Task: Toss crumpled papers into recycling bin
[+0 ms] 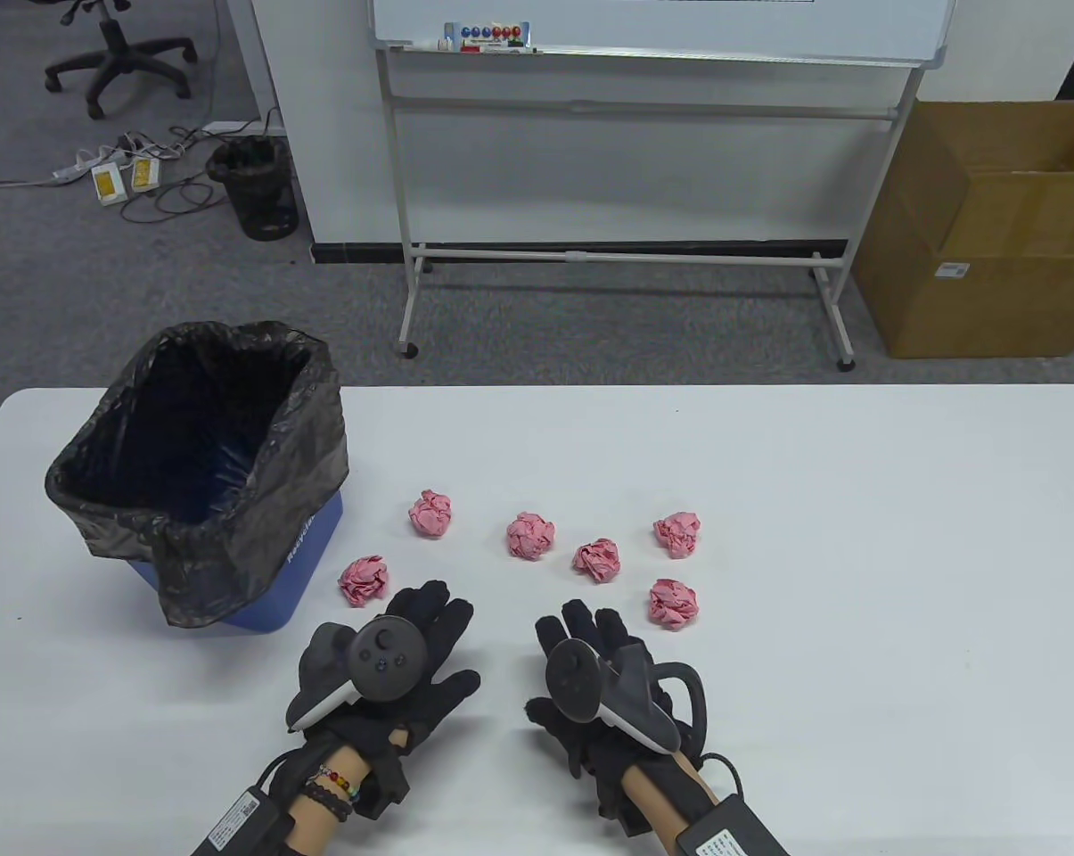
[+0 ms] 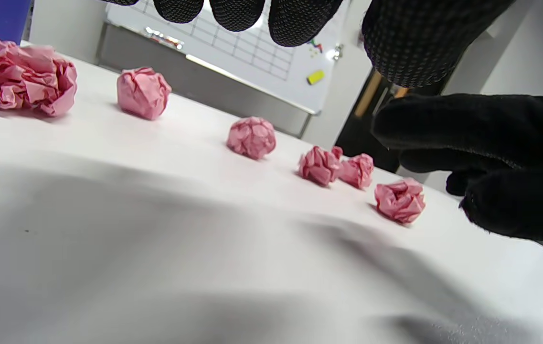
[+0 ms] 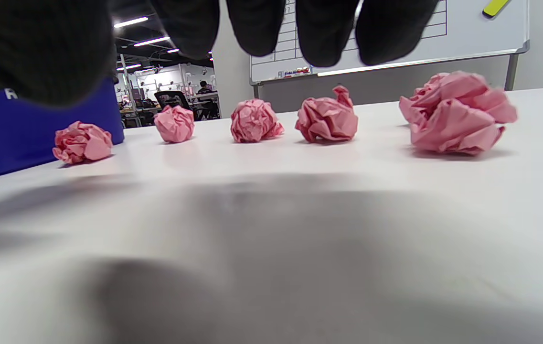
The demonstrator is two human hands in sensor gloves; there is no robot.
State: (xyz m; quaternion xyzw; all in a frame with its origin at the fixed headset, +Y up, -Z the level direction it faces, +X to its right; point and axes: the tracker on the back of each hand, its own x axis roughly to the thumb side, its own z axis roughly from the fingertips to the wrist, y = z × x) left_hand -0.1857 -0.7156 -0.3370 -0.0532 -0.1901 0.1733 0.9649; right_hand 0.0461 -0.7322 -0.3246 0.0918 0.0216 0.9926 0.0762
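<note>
Several pink crumpled paper balls lie on the white table [image 1: 768,446]; the leftmost ball [image 1: 364,580] [image 2: 20,76] is near the bin, the rightmost near ball [image 1: 674,603] [image 3: 455,113] is closest to my right hand. The blue recycling bin [image 1: 207,481] with a black liner stands at the table's left. My left hand [image 1: 412,637] lies flat, open and empty, just right of the leftmost ball. My right hand [image 1: 581,637] lies flat, open and empty, just left of the rightmost near ball.
Beyond the table's far edge stand a whiteboard on a wheeled frame [image 1: 626,178], a cardboard box [image 1: 991,232] at right, and a black mesh bin [image 1: 256,187] on the floor.
</note>
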